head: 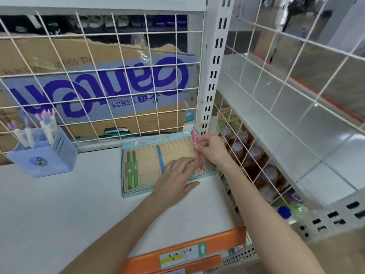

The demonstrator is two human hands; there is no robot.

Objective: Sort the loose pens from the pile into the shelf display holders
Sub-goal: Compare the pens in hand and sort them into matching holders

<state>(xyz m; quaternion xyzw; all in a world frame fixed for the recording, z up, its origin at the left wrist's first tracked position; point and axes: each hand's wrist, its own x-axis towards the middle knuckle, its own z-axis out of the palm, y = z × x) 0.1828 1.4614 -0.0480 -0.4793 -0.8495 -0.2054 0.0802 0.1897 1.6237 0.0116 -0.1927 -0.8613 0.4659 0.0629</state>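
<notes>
A flat teal-rimmed display tray [138, 144] with slotted beige grooves lies on the white shelf. Two green pens [132, 169] lie in its left slots and a blue pen [160, 158] in the middle. My right hand [212, 149] pinches a pink pen [198, 150] at the tray's right edge, the pen lying along the last grooves. My left hand [177, 173] rests flat on the tray's front right part with fingers straight. A light blue pen holder [42, 155] at the left holds several white pens with purple tops [45, 123].
A white wire grid [98, 76] backs the shelf, with a cardboard box behind it. A white upright post [212, 66] stands to the right of the tray. Bottled goods [254, 155] sit behind wire on the right. An orange shelf edge [187, 248] runs along the front.
</notes>
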